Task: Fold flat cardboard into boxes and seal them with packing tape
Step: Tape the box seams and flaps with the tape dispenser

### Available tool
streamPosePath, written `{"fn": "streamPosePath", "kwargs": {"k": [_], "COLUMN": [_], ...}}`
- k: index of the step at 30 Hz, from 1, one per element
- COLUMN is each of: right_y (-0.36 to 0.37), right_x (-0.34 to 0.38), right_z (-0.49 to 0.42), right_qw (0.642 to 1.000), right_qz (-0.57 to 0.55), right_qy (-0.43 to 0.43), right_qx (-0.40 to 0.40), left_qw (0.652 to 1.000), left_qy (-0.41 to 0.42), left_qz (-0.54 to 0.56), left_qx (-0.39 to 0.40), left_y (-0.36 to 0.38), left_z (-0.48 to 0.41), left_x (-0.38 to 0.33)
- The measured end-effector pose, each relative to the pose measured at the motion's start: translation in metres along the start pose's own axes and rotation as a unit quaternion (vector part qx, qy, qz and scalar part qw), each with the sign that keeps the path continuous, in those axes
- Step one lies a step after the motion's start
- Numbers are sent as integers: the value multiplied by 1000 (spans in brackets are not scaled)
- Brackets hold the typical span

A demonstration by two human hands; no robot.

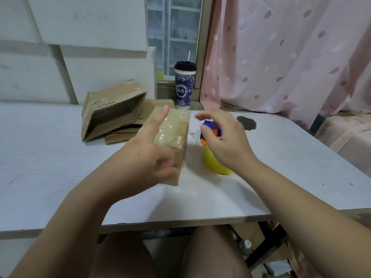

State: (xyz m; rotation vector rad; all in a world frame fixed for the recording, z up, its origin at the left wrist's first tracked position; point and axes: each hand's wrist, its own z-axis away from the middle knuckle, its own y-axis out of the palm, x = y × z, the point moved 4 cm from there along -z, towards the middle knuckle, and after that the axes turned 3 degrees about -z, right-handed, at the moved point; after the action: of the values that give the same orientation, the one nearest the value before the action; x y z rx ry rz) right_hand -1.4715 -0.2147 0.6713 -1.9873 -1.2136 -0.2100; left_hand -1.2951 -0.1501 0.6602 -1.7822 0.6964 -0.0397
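Left hand (148,155) is gripping small brown taped cardboard box (172,127); right hand (226,137), fingers (208,117) loosely spread, is hovering over yellow tape dispenser (212,163).

A white table (60,157) with a dark patch (246,123) near its far edge, a tall blue patterned cup (184,87) with black lid and straw before a gridded window (176,27), pink leaf-print curtain (281,57) right, white panels (70,47) stacked left.

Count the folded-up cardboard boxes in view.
2. A taped box gripped by the left hand mid-table; an open box leaning on flat cardboard behind it, left. More may be hidden beneath.
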Motion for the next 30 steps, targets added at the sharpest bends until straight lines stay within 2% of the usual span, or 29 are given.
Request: {"fn": "streamPosePath", "kwargs": {"k": [2, 4, 8, 14, 17, 24, 30], "right_y": [11, 19, 19, 15, 20, 29, 30], "right_x": [10, 9, 1, 5, 5, 7, 7], "right_z": [8, 13, 19, 36, 41, 39, 38], "right_qw": [998, 995, 995, 987, 985, 955, 948], "right_qz": [-19, -42, -80, -154, -166, -274, -288], "right_qy": [-49, -54, -14, -30, -31, 62, 59], "right_qx": [43, 71, 60, 17, 31, 96, 120], "left_qw": [995, 989, 975, 971, 963, 920, 891], "left_qy": [56, 82, 33, 36, 38, 63, 86], "left_qz": [42, 19, 38, -54, -70, -165, -208], "left_qx": [-66, -124, -218, -232, -256, -351, -394], "left_y": [0, 5, 11, 10, 9, 16, 18], "left_z": [4, 8, 12, 14, 15, 21, 24], "left_x": [1, 3, 8, 9, 6, -4, -11]}}
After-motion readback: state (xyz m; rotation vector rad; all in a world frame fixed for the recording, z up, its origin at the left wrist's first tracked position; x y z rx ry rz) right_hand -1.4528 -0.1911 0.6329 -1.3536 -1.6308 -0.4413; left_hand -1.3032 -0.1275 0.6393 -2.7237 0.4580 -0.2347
